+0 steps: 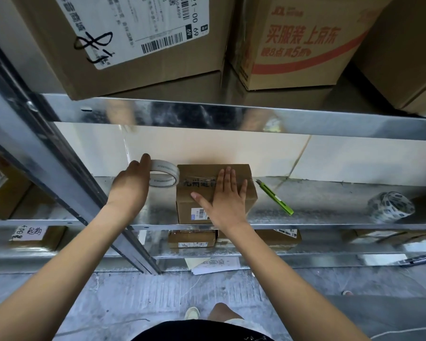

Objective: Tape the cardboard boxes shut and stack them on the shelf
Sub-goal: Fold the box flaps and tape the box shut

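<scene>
Galvanised metal shelving (305,212) fills the view, above a grey concrete floor. Straight, spread fingers (228,179) of the right hand (223,195) press flat on top of a small cardboard box (194,205) on the middle shelf. The left hand (130,180) curls round a roll of clear tape (164,173) just beside the box's left edge. A green utility knife (274,197) lies right of the box; a patterned tape roll (390,206) sits farther right. Large boxes (138,57) stand on the shelf above.
</scene>
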A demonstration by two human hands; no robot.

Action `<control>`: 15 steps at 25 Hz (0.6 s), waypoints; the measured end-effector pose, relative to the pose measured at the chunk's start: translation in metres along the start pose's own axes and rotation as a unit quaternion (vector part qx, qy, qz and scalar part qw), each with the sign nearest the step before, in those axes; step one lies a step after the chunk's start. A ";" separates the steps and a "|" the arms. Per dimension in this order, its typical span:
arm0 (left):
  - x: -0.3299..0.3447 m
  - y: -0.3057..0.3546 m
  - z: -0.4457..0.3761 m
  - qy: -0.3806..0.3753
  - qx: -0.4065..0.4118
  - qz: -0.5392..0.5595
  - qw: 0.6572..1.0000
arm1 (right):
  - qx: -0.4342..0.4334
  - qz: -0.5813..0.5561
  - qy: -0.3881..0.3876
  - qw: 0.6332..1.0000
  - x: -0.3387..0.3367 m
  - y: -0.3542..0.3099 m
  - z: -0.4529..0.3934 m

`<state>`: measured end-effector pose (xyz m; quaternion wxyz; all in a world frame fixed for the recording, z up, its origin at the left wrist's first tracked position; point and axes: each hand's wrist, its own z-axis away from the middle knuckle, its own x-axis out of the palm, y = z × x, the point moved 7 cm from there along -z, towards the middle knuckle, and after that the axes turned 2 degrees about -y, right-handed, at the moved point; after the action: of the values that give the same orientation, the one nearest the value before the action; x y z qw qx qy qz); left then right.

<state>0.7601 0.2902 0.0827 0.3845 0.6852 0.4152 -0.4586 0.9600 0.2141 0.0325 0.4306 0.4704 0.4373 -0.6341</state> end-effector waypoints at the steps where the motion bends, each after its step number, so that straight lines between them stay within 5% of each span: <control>1: 0.000 0.000 0.000 0.003 0.000 0.000 1.000 | 0.000 0.001 0.001 1.000 0.000 0.000 0.000; 15: 0.036 -0.003 0.020 -0.122 -0.108 0.036 0.986 | 0.004 -0.007 -0.010 1.000 -0.002 -0.008 -0.001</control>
<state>0.7599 0.2808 0.0428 0.5198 0.5932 0.3875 -0.4772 0.9534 0.2175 0.0357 0.4287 0.4630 0.4333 -0.6435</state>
